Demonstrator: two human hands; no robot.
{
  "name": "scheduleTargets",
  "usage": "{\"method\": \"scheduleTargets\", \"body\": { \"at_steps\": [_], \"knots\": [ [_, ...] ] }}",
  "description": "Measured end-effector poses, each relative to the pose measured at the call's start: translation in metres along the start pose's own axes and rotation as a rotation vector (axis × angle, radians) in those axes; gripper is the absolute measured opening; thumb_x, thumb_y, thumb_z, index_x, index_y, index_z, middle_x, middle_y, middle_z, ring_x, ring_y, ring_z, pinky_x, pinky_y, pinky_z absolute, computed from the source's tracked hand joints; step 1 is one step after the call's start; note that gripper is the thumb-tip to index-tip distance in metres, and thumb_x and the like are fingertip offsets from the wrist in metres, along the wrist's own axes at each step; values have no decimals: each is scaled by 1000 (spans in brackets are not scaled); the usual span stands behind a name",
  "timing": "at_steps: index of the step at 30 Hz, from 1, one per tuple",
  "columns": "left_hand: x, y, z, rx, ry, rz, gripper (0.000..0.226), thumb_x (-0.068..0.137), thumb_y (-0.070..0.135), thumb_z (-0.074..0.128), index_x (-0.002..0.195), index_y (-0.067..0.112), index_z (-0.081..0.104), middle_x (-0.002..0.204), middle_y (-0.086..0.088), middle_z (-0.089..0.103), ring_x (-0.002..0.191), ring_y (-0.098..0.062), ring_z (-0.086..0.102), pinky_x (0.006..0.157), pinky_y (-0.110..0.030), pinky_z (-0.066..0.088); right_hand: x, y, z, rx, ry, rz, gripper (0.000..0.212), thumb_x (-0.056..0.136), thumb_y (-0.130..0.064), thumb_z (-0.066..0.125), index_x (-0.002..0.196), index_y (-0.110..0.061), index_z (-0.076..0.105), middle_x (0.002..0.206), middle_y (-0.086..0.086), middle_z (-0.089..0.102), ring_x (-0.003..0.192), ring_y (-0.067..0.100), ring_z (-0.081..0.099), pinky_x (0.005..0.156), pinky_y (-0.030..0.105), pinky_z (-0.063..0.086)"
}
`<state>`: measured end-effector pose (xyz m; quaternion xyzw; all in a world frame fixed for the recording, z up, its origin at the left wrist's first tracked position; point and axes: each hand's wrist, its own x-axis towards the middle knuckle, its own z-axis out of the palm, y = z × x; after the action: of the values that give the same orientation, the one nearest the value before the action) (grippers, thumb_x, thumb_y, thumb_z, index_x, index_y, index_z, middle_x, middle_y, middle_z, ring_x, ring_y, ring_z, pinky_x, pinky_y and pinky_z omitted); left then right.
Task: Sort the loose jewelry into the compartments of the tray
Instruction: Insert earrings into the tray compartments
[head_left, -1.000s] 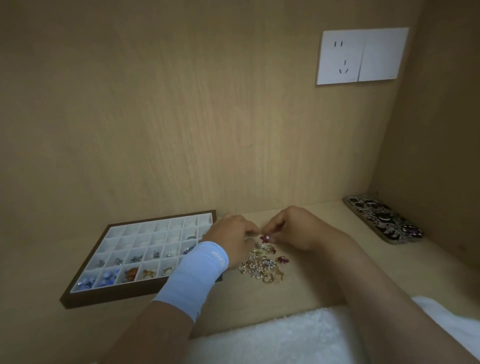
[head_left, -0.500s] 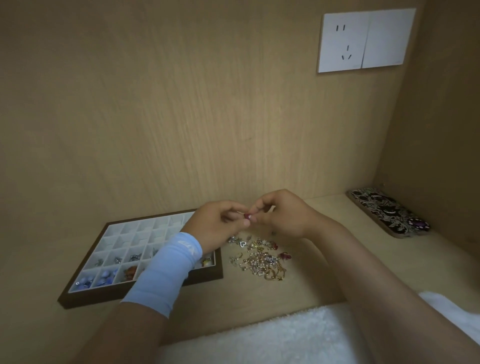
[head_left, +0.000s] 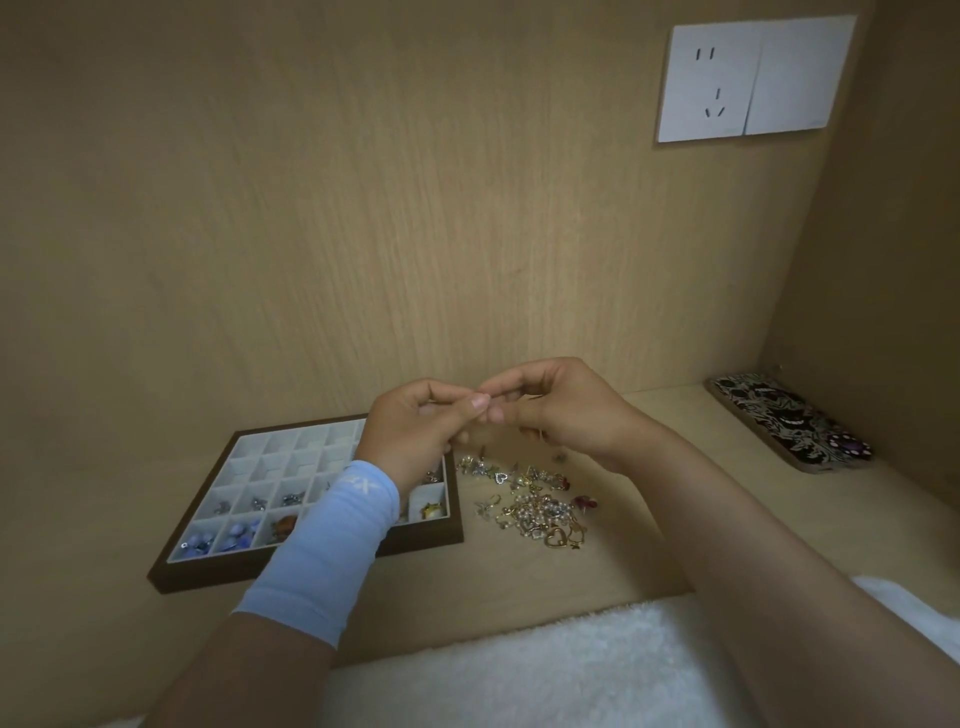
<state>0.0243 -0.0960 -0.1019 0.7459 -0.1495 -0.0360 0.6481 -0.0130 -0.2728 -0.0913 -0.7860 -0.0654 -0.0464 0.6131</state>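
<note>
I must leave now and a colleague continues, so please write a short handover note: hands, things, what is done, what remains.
Left hand and right hand hover above the desk, curled fingers meeting at the tips; any piece between them is hidden.
Tray lies on the left; its near compartments hold pieces, far ones look empty.
Loose jewelry pile lies right of the tray, unsorted: that remains.

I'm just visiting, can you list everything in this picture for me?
tray: one, brown frame, white compartments, at left, partly filled
loose jewelry: one pile, gold and silver, right of the tray
patterned case: one, black and white, far right
wall plates: two, white, upper right
fluffy cloth: one, white, near edge
sleeve: one, light blue, left wrist
left hand, right hand: above the pile, fingertips meeting
</note>
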Motion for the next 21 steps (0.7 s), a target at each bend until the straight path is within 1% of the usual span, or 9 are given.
{"method": "scheduleTargets", "body": {
  "at_steps": [2,4,7,10,12,14,15,19,21],
  "knots": [
    [-4,0,-2,-29,7,-25,14,86,29,73,83,15,75,86,-8,76,67,-13,59,67,-29,50,-1,-7,1,-6,-4,-11,21,84,-2,76,105,-4,75,71,-5,70,48,0,49,44,10,37],
    [-8,1,-7,-57,1,-56,17,89,31,69,79,19,75,85,-5,76,67,-15,58,66,-30,49,-1,-13,3,-2,2,-23,18,85,-4,76,102,-4,76,67,-6,70,48,5,48,44,11,36],
    [-13,5,-16,-133,-49,-99,15,93,26,64,88,16,75,84,1,74,67,-15,59,66,-30,50,-2,-22,11,-10,13,-62,13,87,-9,74,99,-6,77,73,-1,73,48,7,47,43,12,36],
    [-19,5,-30,-74,-102,-86,16,95,23,60,95,16,74,89,2,75,73,-15,61,71,-30,52,-1,-26,25,-36,33,-87,11,88,-12,74,98,-7,77,78,7,74,46,8,47,42,14,37],
    [-24,3,-39,-39,-111,-77,16,96,24,60,93,17,74,90,0,76,73,-14,61,69,-28,51,0,-25,35,-32,43,-85,14,87,-11,75,100,-7,76,87,21,74,47,14,48,43,20,39],
    [-28,2,-45,-39,-111,-79,16,96,24,59,93,16,72,88,0,75,72,-14,61,68,-27,50,0,-24,45,-33,47,-93,16,87,-11,75,102,-8,74,90,22,73,50,21,49,45,28,41],
    [-30,1,-48,-36,-100,-78,16,95,24,59,93,15,72,86,1,74,72,-14,61,69,-28,50,-1,-25,49,-37,37,-103,16,87,-10,75,103,-8,74,87,20,72,49,21,49,45,28,41],
    [-33,-2,-60,-40,-28,-47,13,91,22,65,90,11,71,80,-7,71,74,-16,65,67,-26,53,-2,-30,61,-117,13,-145,15,85,-13,78,100,-12,76,90,13,73,46,3,54,43,15,41],
    [-33,-2,-64,-67,-6,-47,14,90,19,65,94,7,71,87,-12,73,77,-18,67,70,-28,56,2,-33,67,-194,61,-171,18,81,-15,82,98,-11,77,90,10,74,47,-3,56,46,8,39]
  ]
}}
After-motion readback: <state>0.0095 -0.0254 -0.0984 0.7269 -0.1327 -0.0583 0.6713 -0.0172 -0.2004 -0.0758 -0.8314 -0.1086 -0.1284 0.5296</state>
